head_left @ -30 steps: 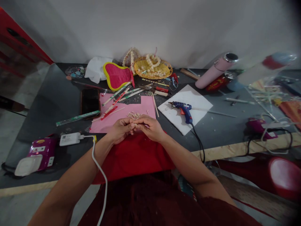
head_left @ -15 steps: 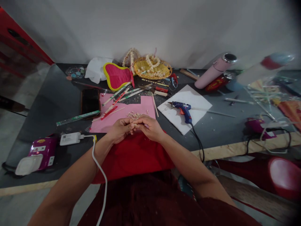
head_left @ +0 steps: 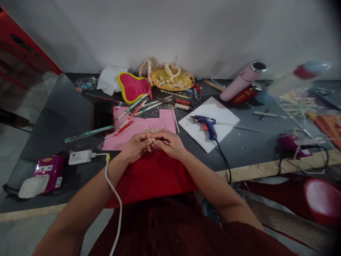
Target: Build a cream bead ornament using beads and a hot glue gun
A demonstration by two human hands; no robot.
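Note:
My left hand (head_left: 137,146) and my right hand (head_left: 169,143) meet over the front of the pink sheet (head_left: 114,143). Between their fingertips is a small pale wooden piece (head_left: 153,139), mostly covered by the fingers. Both hands are closed in a pinch around it. Just beyond the fingers, several short pale wooden bits (head_left: 151,130) lie heaped on the pink sheet. A red cloth (head_left: 157,177) spreads beneath my wrists. To the right, a blue glue gun (head_left: 206,122) lies on a white square board (head_left: 206,144).
A phone (head_left: 103,113) and wrapped chopsticks (head_left: 89,134) lie left. Behind stand a yellow wicker basket (head_left: 157,83) and a pink-and-yellow shape (head_left: 133,87). A pink flask (head_left: 242,81) and red can (head_left: 246,94) are back right. A white cable (head_left: 114,193) crosses my left forearm.
The fingertips have shifted slightly, and more of the small wooden piece shows between them. Both hands stay in the same place; the view has moved a little.

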